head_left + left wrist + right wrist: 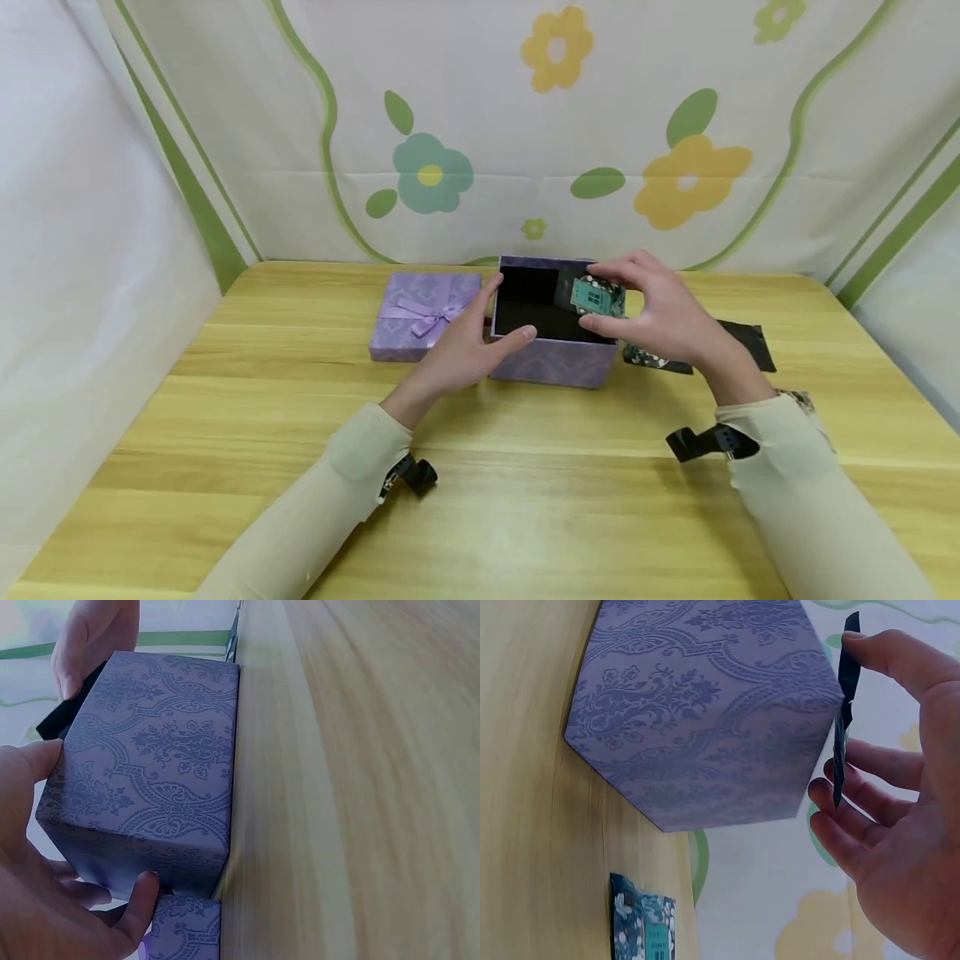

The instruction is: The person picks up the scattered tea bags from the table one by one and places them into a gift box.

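An open purple patterned gift box (551, 364) with a black inside stands at the table's middle. My left hand (467, 346) holds its left end, thumb at the near rim and fingers along the side. Between thumb and fingers, my right hand (667, 315) pinches a flat dark floral sachet (597, 297) with a teal label. That sachet is over the right part of the box's opening; edge-on in the right wrist view, the sachet (847, 675) shows beside the box's rim. How deep it reaches is hidden.
Left of the box lies its purple lid (393, 337) with a ribbon bow. Right of the box are a floral sachet (656, 360) and a black sachet (756, 346); another patterned piece (801, 400) is partly hidden by the right sleeve. A flowered curtain (502, 100) hangs behind the table.
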### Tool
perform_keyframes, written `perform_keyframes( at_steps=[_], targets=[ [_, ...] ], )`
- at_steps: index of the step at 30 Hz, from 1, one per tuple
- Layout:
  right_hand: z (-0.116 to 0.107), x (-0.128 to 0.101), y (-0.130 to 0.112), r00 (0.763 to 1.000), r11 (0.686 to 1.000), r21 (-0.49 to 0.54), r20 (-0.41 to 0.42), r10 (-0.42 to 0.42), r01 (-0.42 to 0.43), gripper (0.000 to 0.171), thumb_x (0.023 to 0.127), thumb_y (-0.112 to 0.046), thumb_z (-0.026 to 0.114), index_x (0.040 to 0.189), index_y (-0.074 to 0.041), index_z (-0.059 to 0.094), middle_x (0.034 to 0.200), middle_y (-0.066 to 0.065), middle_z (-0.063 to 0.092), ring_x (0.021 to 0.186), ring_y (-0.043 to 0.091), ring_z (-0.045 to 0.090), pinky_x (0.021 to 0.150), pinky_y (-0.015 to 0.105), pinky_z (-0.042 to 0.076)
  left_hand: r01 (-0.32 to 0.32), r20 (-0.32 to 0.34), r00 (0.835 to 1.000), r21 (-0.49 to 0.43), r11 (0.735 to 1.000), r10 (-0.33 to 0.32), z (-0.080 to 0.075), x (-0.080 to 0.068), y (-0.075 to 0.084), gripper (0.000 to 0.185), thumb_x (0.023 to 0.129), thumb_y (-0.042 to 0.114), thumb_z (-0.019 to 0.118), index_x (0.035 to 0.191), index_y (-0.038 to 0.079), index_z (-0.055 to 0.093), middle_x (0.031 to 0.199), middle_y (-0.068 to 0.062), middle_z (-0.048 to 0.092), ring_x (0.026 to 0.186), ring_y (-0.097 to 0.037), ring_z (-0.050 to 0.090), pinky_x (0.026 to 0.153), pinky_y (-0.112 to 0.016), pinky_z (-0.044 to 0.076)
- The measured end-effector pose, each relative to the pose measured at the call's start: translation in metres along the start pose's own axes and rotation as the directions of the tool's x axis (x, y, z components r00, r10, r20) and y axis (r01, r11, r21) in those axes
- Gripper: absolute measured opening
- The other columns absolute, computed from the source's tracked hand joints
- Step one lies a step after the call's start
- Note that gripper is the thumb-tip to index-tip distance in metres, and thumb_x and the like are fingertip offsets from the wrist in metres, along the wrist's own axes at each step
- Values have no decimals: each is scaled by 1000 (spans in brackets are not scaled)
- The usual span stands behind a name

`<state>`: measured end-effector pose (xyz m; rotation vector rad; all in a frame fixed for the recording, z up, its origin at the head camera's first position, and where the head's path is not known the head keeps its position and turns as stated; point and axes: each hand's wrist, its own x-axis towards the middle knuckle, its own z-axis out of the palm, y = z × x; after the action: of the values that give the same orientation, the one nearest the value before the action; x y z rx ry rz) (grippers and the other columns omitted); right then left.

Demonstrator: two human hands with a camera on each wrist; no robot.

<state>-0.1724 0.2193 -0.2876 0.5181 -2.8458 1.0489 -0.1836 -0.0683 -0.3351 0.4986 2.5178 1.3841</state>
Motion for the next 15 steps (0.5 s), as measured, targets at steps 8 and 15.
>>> perform_keyframes(
  at_steps=[8, 15],
  targets=[
    [6, 20, -6, 999, 1000, -24, 43, 8, -7, 72, 92, -47, 81, 154, -18, 57, 140, 7, 53, 139, 31, 50, 122, 59, 38, 10, -5, 1000, 8, 1000, -10, -2, 2, -3, 99, 94, 71, 65, 171, 42, 9, 179, 3, 19, 163, -30, 27, 128, -62, 28],
    [13, 30, -7, 998, 999, -36, 57, 0, 2, 74, 92, -47, 82, 155, -16, 55, 142, 9, 53, 136, 31, 51, 119, 59, 40, 0, 6, 1000, 6, 1000, 0, -3, 2, -3, 99, 95, 71, 65, 171, 41, 9, 179, 2, 19, 163, -31, 26, 127, -64, 29]
  ],
)
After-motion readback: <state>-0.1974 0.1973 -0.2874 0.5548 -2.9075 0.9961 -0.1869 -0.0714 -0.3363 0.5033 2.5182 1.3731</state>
